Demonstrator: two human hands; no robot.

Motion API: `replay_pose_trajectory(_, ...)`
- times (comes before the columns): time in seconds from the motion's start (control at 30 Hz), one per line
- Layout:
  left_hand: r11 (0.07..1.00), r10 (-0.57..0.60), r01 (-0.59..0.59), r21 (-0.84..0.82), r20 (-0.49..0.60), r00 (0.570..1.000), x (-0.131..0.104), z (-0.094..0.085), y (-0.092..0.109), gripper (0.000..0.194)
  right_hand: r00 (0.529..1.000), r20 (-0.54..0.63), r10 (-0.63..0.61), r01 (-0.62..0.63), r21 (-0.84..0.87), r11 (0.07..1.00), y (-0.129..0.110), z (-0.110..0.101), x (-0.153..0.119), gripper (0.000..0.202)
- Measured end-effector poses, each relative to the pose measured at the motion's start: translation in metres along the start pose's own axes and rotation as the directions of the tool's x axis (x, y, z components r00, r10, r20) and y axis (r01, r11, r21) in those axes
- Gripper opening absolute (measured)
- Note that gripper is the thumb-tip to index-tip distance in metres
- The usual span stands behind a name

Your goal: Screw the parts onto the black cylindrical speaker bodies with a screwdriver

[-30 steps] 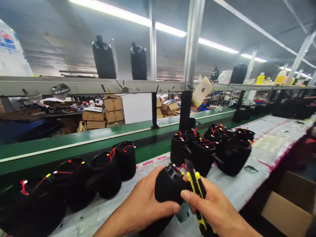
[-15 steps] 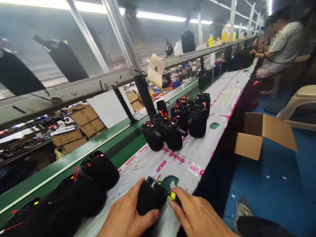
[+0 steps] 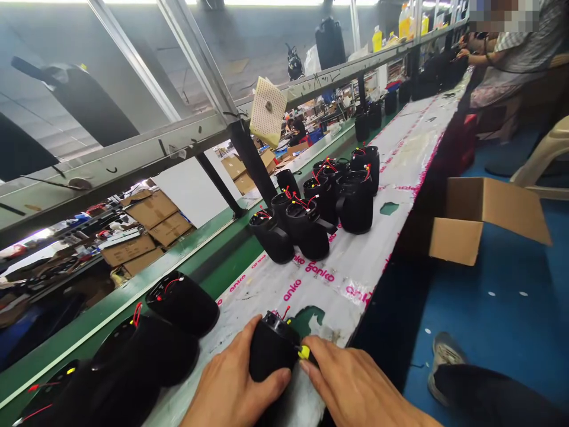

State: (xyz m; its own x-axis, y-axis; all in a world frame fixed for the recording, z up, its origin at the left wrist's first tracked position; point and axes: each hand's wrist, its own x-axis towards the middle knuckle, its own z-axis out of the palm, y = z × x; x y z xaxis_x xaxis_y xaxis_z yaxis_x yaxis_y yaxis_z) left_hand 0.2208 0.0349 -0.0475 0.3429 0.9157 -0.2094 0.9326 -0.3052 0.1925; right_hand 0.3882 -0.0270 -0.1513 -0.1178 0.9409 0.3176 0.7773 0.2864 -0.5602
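My left hand (image 3: 240,379) is wrapped round a black cylindrical housing (image 3: 272,347) at the bottom centre. On top of the housing a black fitting and a short red wire show. My right hand (image 3: 351,379) pinches a small tool with a yellow part (image 3: 304,352), whose dark tip meets the housing's right side. Most of the tool is hidden in my fingers. Beneath lies a bench cover (image 3: 291,290) with pink lettering, torn open beside the housing to show green.
Several black housings with red wires (image 3: 355,204) stand further along the bench; more (image 3: 182,302) lie at the lower left. A metal rail (image 3: 178,133) crosses above. An open carton (image 3: 456,240) sits on the right. A person (image 3: 511,59) works at the far right.
The view has shifted slightly, so the background sits higher. Both hands keep their holds on the housing and the yellow-marked tool, with little visible movement.
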Motion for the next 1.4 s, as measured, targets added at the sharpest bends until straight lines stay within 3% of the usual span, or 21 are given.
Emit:
replay_pose_trajectory(0.47, 0.993, -0.043, 0.042, 0.112, 0.006, 0.999, 0.0, 0.011, 0.002, 0.084, 0.999, 0.041, -0.026, 0.031, -0.136, 0.99, 0.001, -0.006, -0.003, 0.01)
replay_pose_trajectory(0.67, 0.993, -0.036, 0.031, 0.111, 0.046, 0.998, 0.005, 0.012, -0.002, 0.087, 0.998, -0.064, -0.013, 0.003, -0.15, 0.989, -0.004, -0.02, -0.004, 0.018)
replay_pose_trajectory(0.87, 0.992, -0.059, 0.053, 0.116, 0.048, 0.997, 0.007, 0.008, 0.002, 0.086, 0.996, 0.049, 0.077, -0.074, -0.061, 0.995, -0.004, -0.013, 0.012, 0.024)
replay_pose_trajectory(1.1, 0.994, -0.023, 0.025, 0.107, -0.021, 1.0, 0.003, 0.004, 0.01, 0.077, 0.942, 0.304, 0.139, -0.075, -0.212, 0.974, -0.03, -0.056, 0.029, 0.052)
replay_pose_trajectory(1.23, 0.99, -0.008, 0.017, 0.139, -0.062, 0.998, 0.005, 0.002, 0.011, 0.074, 0.96, 0.261, 0.097, -0.046, -0.194, 0.98, -0.033, -0.068, 0.029, 0.051)
replay_pose_trajectory(1.4, 0.994, -0.012, 0.014, 0.11, -0.023, 1.0, 0.009, 0.003, 0.01, 0.086, 0.957, 0.263, 0.127, -0.078, -0.188, 0.979, -0.026, -0.057, 0.029, 0.04)
